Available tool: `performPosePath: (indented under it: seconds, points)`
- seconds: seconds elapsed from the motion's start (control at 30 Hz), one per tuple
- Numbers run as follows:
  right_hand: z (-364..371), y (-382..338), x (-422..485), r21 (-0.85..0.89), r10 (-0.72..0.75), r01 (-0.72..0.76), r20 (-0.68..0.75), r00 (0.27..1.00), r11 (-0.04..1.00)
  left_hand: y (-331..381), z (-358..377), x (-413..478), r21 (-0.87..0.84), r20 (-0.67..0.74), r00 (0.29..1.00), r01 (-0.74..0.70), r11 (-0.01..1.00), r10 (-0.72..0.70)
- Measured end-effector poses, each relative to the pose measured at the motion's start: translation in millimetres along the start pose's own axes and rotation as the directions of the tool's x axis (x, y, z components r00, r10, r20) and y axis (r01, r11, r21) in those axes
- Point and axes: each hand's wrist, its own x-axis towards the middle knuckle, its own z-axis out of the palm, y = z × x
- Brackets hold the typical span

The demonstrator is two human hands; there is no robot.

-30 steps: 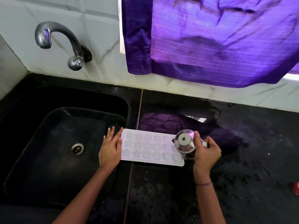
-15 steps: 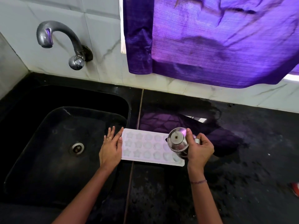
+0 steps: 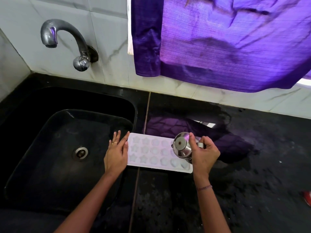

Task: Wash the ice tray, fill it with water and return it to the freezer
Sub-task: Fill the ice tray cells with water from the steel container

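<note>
Curtain (image 3: 227,42): purple cloth hanging from 12 to 2 o'clock, its lower edge above the worktop; a purple glare of it lies on the wet stone below
Worktop (image 3: 252,182): black speckled stone filling 3 to 6 o'clock, wet in patches, with a seam running down from the wall to the bottom edge
Sink (image 3: 42,148): black basin at 8 to 9 o'clock, set into the worktop, with a metal drain (image 3: 80,152) in its floor
Wall (image 3: 101,31): white marbled tiles from 10 to 12 o'clock
Tap (image 3: 67,41): curved metal spout at 10 to 11 o'clock, fixed to the wall, its mouth over the sink
Ice tray (image 3: 151,153): white, with star, round and heart moulds in three rows; it lies flat on the worktop at centre, just right of the sink, across the seam
Left hand (image 3: 117,153): released, fingers straight, resting flat at the tray's 9 o'clock end, its edge touching the tray; a ring on one finger
Right hand (image 3: 204,153): clenched around the handle of a steel jug, thumb on its body; a bracelet on the wrist
Steel jug (image 3: 182,147): small and shiny, tilted over the tray's 3 o'clock end, above the heart moulds; whether water is running cannot be told
Red thing (image 3: 307,197): cut off at 4 o'clock on the worktop's edge, too little to identify
</note>
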Motion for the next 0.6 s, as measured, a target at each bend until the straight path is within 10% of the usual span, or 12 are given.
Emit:
performPosePath:
  seconds: [0.6]
  points:
    - [-1.2,-2.4,-1.2,0.178,0.210,-0.199,-0.047,0.977,0.964,2.2,-1.6,-2.0,0.005,-0.005,1.000,0.003,1.000,-0.003]
